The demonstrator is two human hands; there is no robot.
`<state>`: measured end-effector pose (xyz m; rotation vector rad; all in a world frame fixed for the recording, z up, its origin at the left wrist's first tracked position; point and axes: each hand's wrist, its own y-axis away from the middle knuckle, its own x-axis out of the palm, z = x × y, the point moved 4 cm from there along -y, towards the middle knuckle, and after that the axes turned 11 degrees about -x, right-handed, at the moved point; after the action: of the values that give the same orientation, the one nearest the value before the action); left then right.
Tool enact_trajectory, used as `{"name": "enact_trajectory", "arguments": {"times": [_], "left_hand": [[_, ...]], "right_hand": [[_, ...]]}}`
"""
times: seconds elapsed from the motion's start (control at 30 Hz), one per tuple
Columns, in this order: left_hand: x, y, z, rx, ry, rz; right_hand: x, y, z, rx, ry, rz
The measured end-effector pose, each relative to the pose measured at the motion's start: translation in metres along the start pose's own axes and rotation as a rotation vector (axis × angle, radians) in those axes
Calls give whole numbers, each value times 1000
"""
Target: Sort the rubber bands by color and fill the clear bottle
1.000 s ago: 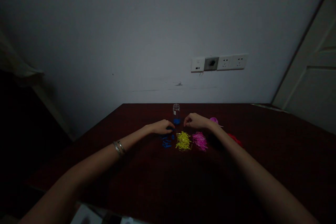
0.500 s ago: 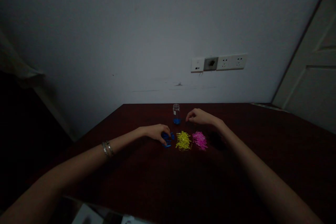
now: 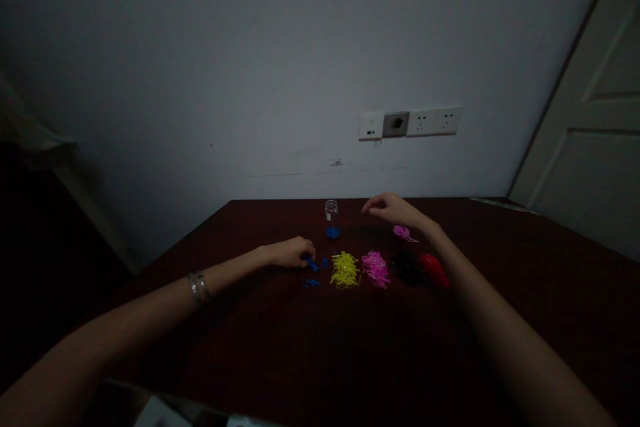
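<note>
My left hand [image 3: 294, 252] has its fingers closed on some small blue pieces at the table, left of the yellow pile. A few loose blue pieces [image 3: 312, 283] lie just in front of it. The clear glass jar [image 3: 331, 219] stands upright and uncapped, with blue pieces at its bottom. My right hand [image 3: 393, 208] hovers right of the jar, not touching it, with its fingers loosely bent and nothing visible in them. Nearer to me lie the yellow pile [image 3: 345, 270] and the pink pile [image 3: 376, 269].
A black pile [image 3: 407, 268] and a red pile [image 3: 434, 270] lie beside my right forearm. A pink looped item [image 3: 402, 232] is behind them. The dark table [image 3: 280, 340] meets a wall with sockets [image 3: 433, 121]. White objects [image 3: 163, 412] show at the bottom edge.
My left fingers have closed together over the blue pieces, which are fewer and more spread out. My right hand has moved slightly right and up, away from the jar. The view has shifted slightly.
</note>
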<state>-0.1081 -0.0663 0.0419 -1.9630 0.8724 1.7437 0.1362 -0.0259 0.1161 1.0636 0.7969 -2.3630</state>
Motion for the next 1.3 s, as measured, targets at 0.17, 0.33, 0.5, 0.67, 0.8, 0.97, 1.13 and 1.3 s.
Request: {"name": "enact_trajectory", "arguments": {"times": [0.17, 0.33, 0.5, 0.67, 0.8, 0.97, 1.13, 1.3], "left_hand": [[-2, -3, 11, -74, 54, 2], [-9, -5, 30, -167, 144, -3], [-24, -7, 50, -284, 183, -49], [-53, -8, 65, -332, 190, -128], [-77, -17, 69, -337, 224, -184], [-105, -37, 57, -302, 249, -250], [-129, -54, 38, -265, 245, -294], [-140, -69, 28, -233, 236, -328]], "right_hand": [[-5, 1, -4, 6, -25, -26], [-4, 0, -5, 12, -38, -18], [-3, -1, -5, 2, -31, -15], [-3, 1, -4, 22, -43, -14], [-2, 1, -2, 32, -55, -9], [-1, 1, -4, 41, -67, -10], [-1, 2, -5, 44, -60, -4], [0, 1, -4, 34, -71, -14]]}}
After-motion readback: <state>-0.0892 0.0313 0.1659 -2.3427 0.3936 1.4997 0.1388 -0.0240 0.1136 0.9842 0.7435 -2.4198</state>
